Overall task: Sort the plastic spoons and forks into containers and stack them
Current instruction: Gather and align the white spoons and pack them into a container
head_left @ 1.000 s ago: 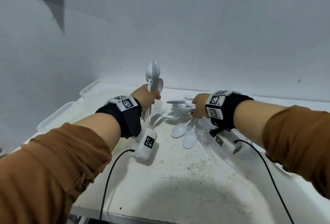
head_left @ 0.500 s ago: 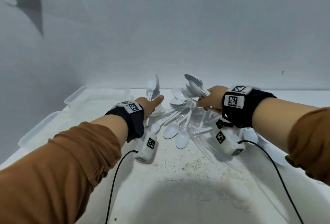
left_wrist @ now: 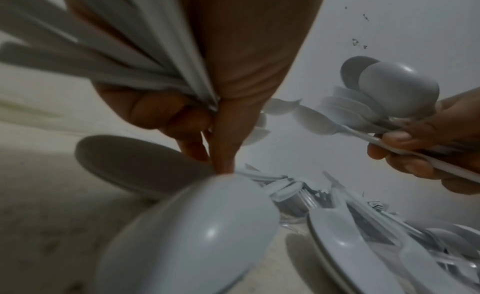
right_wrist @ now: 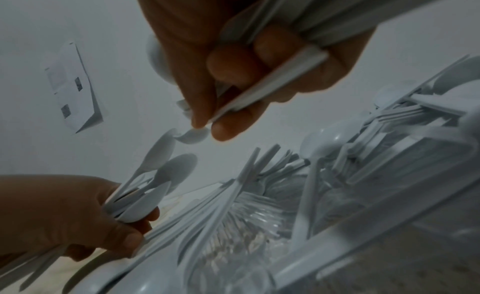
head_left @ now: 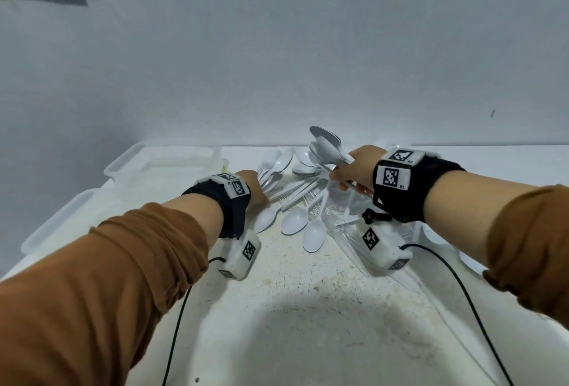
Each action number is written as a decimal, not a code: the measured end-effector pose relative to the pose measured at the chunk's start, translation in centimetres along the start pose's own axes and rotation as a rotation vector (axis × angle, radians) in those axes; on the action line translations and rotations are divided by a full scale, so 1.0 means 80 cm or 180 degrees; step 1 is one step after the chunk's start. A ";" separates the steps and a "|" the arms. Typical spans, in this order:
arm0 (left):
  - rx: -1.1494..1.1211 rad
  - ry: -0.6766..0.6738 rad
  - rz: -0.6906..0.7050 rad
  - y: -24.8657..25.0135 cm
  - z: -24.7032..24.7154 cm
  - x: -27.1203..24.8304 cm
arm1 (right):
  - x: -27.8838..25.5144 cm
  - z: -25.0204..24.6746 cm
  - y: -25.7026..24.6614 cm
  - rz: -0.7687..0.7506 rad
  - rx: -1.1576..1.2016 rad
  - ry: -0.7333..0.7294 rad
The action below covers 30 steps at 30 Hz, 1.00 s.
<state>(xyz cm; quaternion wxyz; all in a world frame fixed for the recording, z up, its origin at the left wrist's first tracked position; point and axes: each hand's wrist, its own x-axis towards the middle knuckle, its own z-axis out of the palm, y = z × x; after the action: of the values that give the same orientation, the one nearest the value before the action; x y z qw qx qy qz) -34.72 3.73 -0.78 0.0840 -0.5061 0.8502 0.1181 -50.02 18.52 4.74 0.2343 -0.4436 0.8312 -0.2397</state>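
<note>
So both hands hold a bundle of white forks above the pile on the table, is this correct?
Not quite: the bundles are spoons, not forks. The head view shows spoon bowls fanning from the right hand, and the right wrist view shows the same in the left hand. The rest is correct.

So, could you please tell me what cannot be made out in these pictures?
- Head view: the left hand has its fingers hidden behind its wristband.
- Left wrist view: the handles it grips are too blurred to count.
- Head view: the containers are pale and washed out; their contents cannot be told.
- Right wrist view: the pile of cutlery is blurred, so spoons and forks blend together.
</note>
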 end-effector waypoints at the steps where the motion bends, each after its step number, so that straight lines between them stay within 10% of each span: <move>1: 0.0007 -0.0014 -0.0011 0.000 0.000 0.000 | 0.000 0.001 -0.001 0.0003 -0.0013 -0.0018; 30: -0.0919 0.0631 -0.0003 -0.024 -0.051 -0.072 | -0.004 0.008 -0.021 -0.0401 -0.0586 0.0174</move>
<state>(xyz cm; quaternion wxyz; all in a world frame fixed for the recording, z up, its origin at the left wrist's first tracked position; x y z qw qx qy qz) -30.44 6.51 4.40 -0.0738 -0.5225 0.8282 0.1886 -48.45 17.83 5.29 0.1542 -0.5079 0.8262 -0.1887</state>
